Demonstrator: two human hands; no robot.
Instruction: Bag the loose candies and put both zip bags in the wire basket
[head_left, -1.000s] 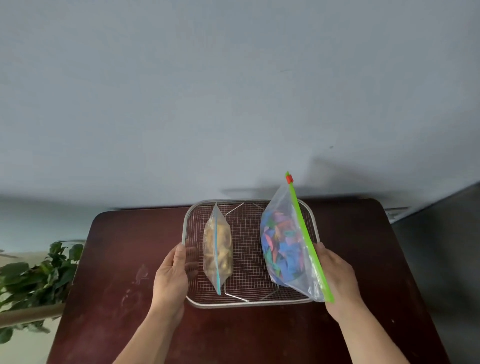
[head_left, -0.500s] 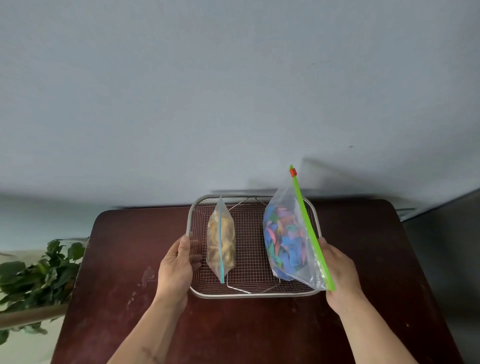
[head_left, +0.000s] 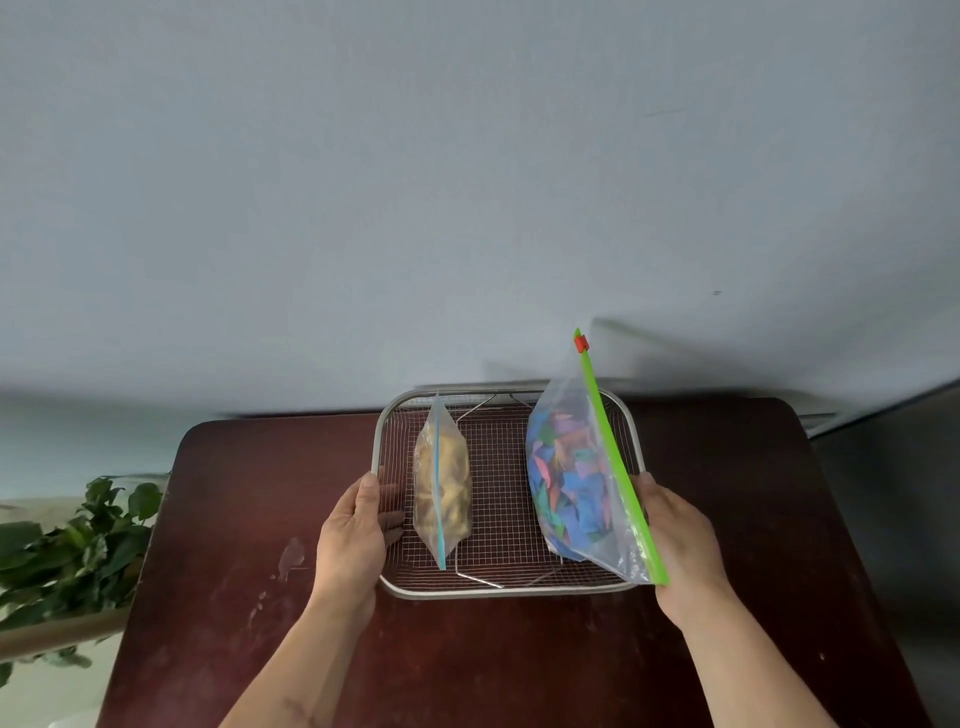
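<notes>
A rectangular wire basket (head_left: 501, 591) sits on the dark red table (head_left: 234, 519). Inside it at the left, a small zip bag of golden candies (head_left: 441, 480) with a blue seal stands on edge. A bigger zip bag of colourful candies (head_left: 571, 488) with a green slider strip and a red tab leans at the basket's right side, its top sticking up above the rim. My left hand (head_left: 356, 535) grips the basket's left rim. My right hand (head_left: 680, 545) is on the basket's right edge, behind the big bag; its fingers are hidden by the bag.
A leafy green plant (head_left: 67, 545) stands beyond the table's left edge. A grey wall rises right behind the table, close to the basket's far rim. A dark floor strip lies off the table's right edge.
The view shifted slightly, so basket and hands sit a little further right in frame. Both hands hold the same places on the basket's sides; the bags have not shifted inside it.
</notes>
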